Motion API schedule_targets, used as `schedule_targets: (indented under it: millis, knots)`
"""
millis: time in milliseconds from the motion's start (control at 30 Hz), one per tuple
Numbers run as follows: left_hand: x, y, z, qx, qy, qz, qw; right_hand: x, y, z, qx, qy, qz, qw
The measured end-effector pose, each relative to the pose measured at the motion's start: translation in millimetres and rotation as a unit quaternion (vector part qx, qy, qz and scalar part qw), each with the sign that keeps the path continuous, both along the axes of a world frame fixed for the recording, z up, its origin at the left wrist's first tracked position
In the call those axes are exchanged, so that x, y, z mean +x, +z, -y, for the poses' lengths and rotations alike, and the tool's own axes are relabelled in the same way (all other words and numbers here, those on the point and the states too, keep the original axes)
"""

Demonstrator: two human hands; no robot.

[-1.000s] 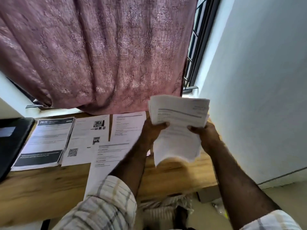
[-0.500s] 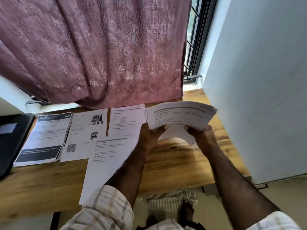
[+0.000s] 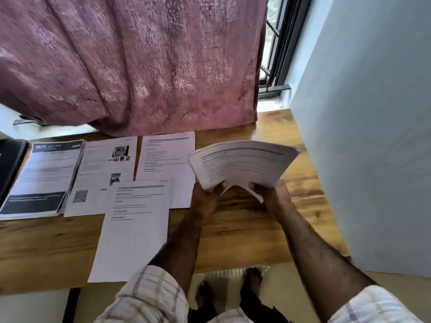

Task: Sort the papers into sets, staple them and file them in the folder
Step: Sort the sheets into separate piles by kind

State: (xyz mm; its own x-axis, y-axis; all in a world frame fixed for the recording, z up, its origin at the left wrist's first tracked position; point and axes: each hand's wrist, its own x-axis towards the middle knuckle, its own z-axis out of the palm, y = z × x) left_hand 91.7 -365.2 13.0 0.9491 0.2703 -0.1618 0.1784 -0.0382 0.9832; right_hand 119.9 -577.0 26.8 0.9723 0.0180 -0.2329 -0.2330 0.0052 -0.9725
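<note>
A thick stack of printed papers (image 3: 242,166) is held above the right part of the wooden table (image 3: 233,229), tilted almost flat. My left hand (image 3: 206,197) grips its near left edge and my right hand (image 3: 274,194) grips its near right edge. Laid out on the table are a pile with a dark header and footer (image 3: 44,178) at the left, a sheet with photos and a QR code (image 3: 102,176), a text sheet (image 3: 168,159) behind, and another text sheet (image 3: 135,229) nearer me. No stapler is visible.
A black flat object (image 3: 10,164), perhaps the folder, lies at the table's far left edge. A mauve curtain (image 3: 140,66) hangs over the table's back edge. A white wall (image 3: 373,136) bounds the table on the right. My feet show below the table's near edge.
The stack has been lowered from a raised, upright position to a flatter one just above the table. Both hands kept their grip. The view has tilted downward.
</note>
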Motion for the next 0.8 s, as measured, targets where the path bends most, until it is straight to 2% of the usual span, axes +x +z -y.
schedule_targets:
  millis: [133,267,333,433,500,633,733,800]
  knots:
    - [4,-12,2,0.010,0.020,-0.010,1.000,10,-8,3,-0.015,-0.005,0.003,1.000]
    - [11,-20,-2,0.073,0.020,-0.053,0.996,14,-16,5,-0.054,0.038,-0.015,0.998]
    - [21,-14,-8,0.090,-0.008,-0.064,0.994,23,2,9,-0.049,0.076,0.022,0.996]
    - [31,-2,-25,0.061,-0.080,-0.065,0.993,46,28,21,0.020,0.120,0.034,0.992]
    - [32,8,-37,0.047,-0.142,-0.108,0.983,59,39,28,0.003,0.137,0.043,0.990]
    - [30,30,-47,-0.075,-0.224,-0.177,0.955,62,31,35,0.052,0.150,-0.059,0.986]
    - [35,39,-44,-0.256,-0.183,-0.177,0.932,50,16,36,0.049,0.175,-0.089,0.979]
    - [39,44,-38,-0.283,-0.159,-0.165,0.931,41,12,36,0.042,0.212,-0.093,0.972]
